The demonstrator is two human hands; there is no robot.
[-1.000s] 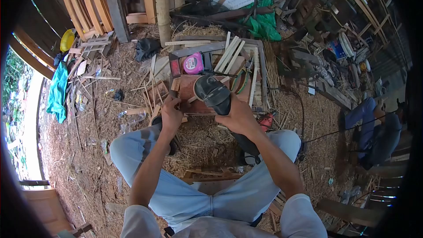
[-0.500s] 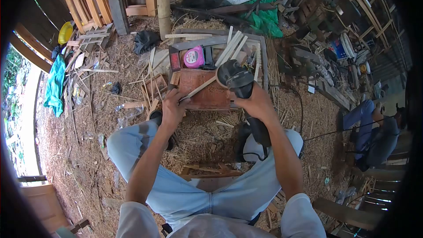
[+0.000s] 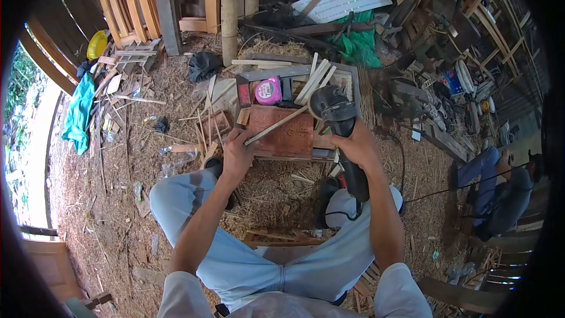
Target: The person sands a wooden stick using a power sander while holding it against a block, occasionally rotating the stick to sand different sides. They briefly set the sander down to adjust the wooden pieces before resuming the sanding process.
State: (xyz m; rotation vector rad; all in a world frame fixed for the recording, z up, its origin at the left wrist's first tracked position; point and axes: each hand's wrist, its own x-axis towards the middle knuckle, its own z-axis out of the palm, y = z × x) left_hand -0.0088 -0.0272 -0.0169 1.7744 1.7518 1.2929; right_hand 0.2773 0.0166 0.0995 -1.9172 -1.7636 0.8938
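Observation:
My left hand (image 3: 237,156) is closed around the near end of a thin wooden strip (image 3: 276,126). The strip slants up to the right over a reddish-brown board (image 3: 282,144). My right hand (image 3: 360,148) grips the body of a black angle grinder (image 3: 336,112), its round head at the strip's far end. The grinder's disc faces left and is seen mostly edge-on. Just beyond the board stands a pink tape measure (image 3: 268,91). More pale wooden strips (image 3: 315,84) lie to its right inside a grey wooden frame (image 3: 355,82).
Shavings and offcuts cover the ground. The grinder's dark cord (image 3: 404,159) runs on the right. A black plastic bag (image 3: 203,66) lies at the back left, beside a bamboo post (image 3: 229,23). At far right another person (image 3: 506,194) sits. Curved wooden pieces (image 3: 126,3) lean at the upper left.
The whole view has shifted, so things sit slightly lower and farther right. The grinder head has moved right along the strip, and more of the strip shows. Both hands keep their hold.

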